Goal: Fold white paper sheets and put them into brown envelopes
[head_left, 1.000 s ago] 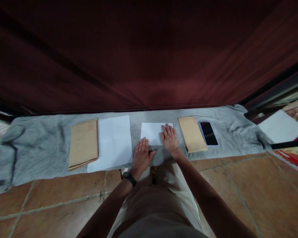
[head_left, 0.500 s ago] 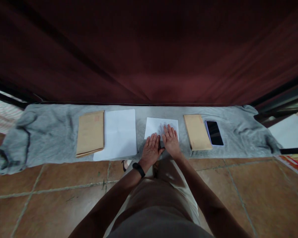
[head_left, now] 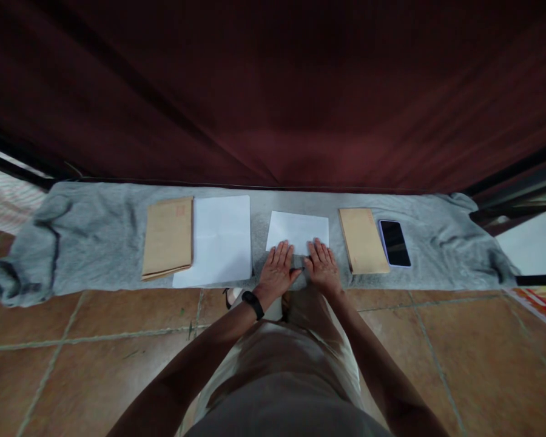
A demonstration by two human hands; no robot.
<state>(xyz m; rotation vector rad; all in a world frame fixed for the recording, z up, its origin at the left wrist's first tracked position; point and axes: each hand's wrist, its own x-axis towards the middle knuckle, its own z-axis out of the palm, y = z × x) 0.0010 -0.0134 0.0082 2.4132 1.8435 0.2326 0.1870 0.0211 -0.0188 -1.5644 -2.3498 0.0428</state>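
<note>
A white sheet of paper (head_left: 299,229), apparently folded, lies in front of me on the grey cloth. My left hand (head_left: 276,271) rests flat at its lower left edge, fingertips on the paper and thumb pointing inward. At the lower right edge lies my right hand (head_left: 323,267), palm down with its fingers stretched out and their tips on the sheet. Neither hand grips anything. To the right is a brown envelope or stack of envelopes (head_left: 363,241). On the left, a larger stack of white paper (head_left: 222,240) sits beside and partly under brown envelopes (head_left: 168,237).
A phone with a purple case (head_left: 395,243) lies right of the small envelope. The grey cloth (head_left: 100,237) covers a narrow bench. Behind it hangs a dark red cloth (head_left: 273,152). White paper (head_left: 534,244) shows at the far right, above the tiled floor (head_left: 118,364).
My right hand has slid from the middle of the folded sheet to its lower right edge. The left hand stays at the lower left edge. The view has shifted slightly.
</note>
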